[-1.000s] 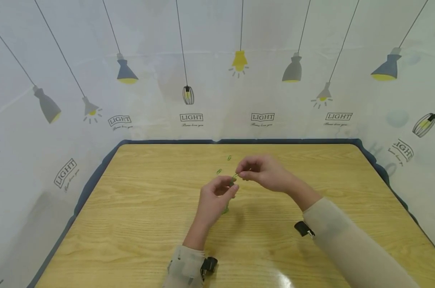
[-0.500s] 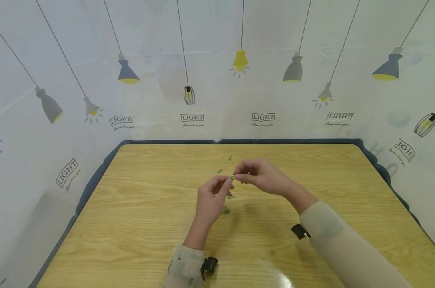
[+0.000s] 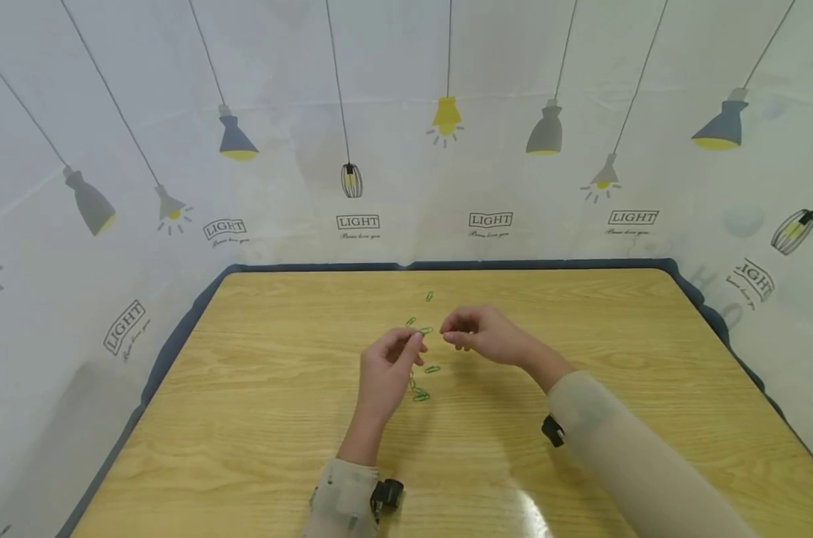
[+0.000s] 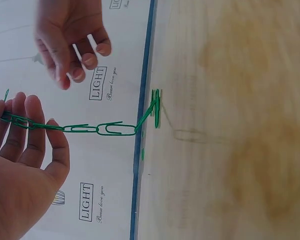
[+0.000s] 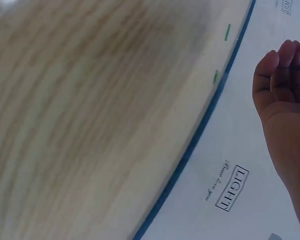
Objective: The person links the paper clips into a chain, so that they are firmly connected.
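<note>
My left hand [image 3: 382, 373] pinches the top of a chain of green paper clips [image 4: 80, 128] between thumb and fingers. One green paper clip [image 3: 426, 330] sticks out past the fingertips toward the right hand. The chain hangs below the left hand, and its lower clips [image 3: 421, 396] reach the tabletop. Just across from it my right hand [image 3: 490, 336] hovers with loosely bent fingers, apart from the chain. Nothing shows between those fingers in the left wrist view. In the right wrist view, part of this hand [image 5: 285, 95] is cut off by the frame edge.
Two loose green paper clips lie beyond the hands, a farther clip [image 3: 430, 297] and a nearer clip [image 3: 410, 322]. Another green clip [image 3: 432, 369] is seen right of the chain. The wooden table [image 3: 245, 418] meets a lamp-printed backdrop [image 3: 406, 112] at its far edge.
My right hand has let go of the clip at the chain's top and drawn slightly right. The left hand keeps its pinch and has shifted a little left.
</note>
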A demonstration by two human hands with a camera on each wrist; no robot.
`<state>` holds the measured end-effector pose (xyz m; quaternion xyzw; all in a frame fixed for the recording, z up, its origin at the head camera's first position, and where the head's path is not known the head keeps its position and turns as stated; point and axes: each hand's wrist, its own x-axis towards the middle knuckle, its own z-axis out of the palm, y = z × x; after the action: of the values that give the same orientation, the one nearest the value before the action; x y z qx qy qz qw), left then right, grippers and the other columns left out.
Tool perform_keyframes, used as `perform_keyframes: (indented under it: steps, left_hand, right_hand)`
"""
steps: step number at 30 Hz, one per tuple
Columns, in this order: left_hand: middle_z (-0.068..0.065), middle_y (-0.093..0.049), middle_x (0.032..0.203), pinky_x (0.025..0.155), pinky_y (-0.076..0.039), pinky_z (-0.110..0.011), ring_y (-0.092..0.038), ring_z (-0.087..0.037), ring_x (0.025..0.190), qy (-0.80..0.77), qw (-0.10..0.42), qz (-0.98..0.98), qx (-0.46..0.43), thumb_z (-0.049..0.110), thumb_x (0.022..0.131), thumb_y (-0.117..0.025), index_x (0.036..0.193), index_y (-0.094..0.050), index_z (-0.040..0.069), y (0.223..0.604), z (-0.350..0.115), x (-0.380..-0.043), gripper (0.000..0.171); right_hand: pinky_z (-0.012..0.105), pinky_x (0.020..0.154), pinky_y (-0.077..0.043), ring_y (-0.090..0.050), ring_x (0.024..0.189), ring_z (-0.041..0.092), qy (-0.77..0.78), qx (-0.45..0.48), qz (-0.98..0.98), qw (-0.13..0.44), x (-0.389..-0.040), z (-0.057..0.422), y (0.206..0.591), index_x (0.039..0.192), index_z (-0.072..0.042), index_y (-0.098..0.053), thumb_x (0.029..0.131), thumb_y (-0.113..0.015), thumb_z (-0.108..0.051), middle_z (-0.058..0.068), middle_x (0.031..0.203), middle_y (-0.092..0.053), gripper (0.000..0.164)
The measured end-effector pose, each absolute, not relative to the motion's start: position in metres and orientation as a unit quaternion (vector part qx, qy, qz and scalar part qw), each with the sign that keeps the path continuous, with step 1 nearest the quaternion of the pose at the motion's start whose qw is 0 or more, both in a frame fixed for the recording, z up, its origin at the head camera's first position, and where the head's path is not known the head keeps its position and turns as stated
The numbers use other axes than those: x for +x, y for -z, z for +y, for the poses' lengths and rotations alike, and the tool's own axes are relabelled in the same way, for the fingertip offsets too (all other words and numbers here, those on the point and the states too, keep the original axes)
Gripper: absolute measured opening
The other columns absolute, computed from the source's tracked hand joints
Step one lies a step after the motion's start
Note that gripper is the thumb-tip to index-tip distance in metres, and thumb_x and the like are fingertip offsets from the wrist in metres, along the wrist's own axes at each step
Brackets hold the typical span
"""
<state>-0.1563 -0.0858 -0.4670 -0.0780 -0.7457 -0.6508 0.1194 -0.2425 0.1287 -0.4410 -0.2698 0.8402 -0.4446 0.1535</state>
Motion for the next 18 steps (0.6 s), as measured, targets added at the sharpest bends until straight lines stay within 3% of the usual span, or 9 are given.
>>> perform_keyframes:
  steps: [9,13,18]
  left_hand:
    - [-0.012,-0.077,0.100,0.078,-0.061,-0.040,-0.070,-0.011,0.080,0.651,0.123,-0.746,-0.070,0.026,0.108,-0.064,0.113,-0.076,0.008,0.466,-0.089,-0.157,0.022]
    - [-0.014,-0.077,0.101,0.079,-0.060,-0.037,-0.070,-0.013,0.080,0.653,0.124,-0.744,-0.067,0.027,0.108,-0.065,0.114,-0.075,0.007,0.467,-0.090,-0.158,0.023]
    - [-0.016,-0.077,0.101,0.078,-0.058,-0.030,-0.070,-0.013,0.080,0.655,0.123,-0.742,-0.065,0.028,0.108,-0.064,0.115,-0.076,0.007,0.467,-0.092,-0.158,0.025]
  right_hand:
    - [0.042,0.087,-0.059,-0.064,0.094,0.020,0.441,-0.216,0.849,0.198,-0.249,0.123,0.462,0.126,-0.006,-0.070,0.105,-0.068,-0.021,0.007,0.111,-0.070,0.026]
    - [0.033,0.080,-0.057,-0.062,0.093,0.020,0.432,-0.219,0.851,0.202,-0.252,0.121,0.468,0.129,-0.006,-0.069,0.105,-0.069,-0.019,0.008,0.113,-0.068,0.027]
    - [0.033,0.077,-0.058,-0.064,0.093,0.020,0.429,-0.223,0.845,0.229,-0.255,0.117,0.475,0.138,-0.007,-0.064,0.103,-0.071,-0.015,0.010,0.115,-0.069,0.036]
